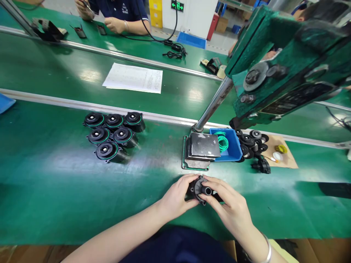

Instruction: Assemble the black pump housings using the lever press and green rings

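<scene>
Between my two hands, low over the green bench, is a black plastic pump housing with a round flange and a short pipe stub facing up toward me. My left hand wraps the housing's left side, thumb below and fingers on top. On the other side my right hand grips the flanged cover around the pipe stub. The fingers hide much of the body. Just beyond them stands the press base with a metal block. Several similar black housings with green sealing rings stand grouped at the left.
A green press head on a steel column overhangs the right. Behind the block sit a blue bin of green rings, black parts and cardboard. Papers lie farther back. Across the bench, a co-worker's hand shows.
</scene>
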A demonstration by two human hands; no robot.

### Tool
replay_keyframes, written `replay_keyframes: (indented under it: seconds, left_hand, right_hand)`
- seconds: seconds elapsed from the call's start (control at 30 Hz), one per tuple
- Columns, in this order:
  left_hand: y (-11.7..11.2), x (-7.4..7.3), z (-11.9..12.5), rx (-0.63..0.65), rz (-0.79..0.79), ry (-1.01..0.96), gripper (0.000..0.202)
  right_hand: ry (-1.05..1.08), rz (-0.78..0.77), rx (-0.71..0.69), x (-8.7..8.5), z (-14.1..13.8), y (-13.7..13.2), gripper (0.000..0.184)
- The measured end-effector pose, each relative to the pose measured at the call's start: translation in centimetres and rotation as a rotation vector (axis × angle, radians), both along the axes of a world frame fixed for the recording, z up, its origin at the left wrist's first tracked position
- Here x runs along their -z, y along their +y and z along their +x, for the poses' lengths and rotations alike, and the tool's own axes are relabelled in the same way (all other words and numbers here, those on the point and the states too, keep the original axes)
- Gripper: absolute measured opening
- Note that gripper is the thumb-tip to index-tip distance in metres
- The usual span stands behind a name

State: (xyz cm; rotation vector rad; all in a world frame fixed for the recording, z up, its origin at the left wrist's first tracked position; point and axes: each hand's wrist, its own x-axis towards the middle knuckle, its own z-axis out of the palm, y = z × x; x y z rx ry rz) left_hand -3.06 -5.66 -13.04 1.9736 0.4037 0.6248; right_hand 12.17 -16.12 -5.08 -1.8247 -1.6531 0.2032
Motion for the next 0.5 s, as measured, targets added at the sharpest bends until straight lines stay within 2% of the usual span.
replay_keyframes:
  seconds: [0.17, 0.27, 0.43, 0.5]
  left_hand:
    - [-0.1, 0.0, -0.1, -0.001, -0.01, -0.017, 0.072]
    - [0.2, -0.2, -0.1, 0.045, 0.015, -0.047, 0.07]
    - [0.7, -0.1, 0.4, 0.116, 0.077, -0.04, 0.065]
    - [0.7, -0.4, 0.5, 0.11, 0.104, -0.015, 0.063]
  right_hand:
    - [0.045, -0.03, 0.009, 0.1, 0.1, 0.0, 0.021]
    - [0.109, -0.047, 0.026, 0.3, -0.1, -0.1, 0.02]
    - [0.278, -0.097, 0.125, 1.9, -0.8, -0.4, 0.035]
    - [0.279, -0.15, 0.1, 1.7, -0.3, -0.4, 0.036]
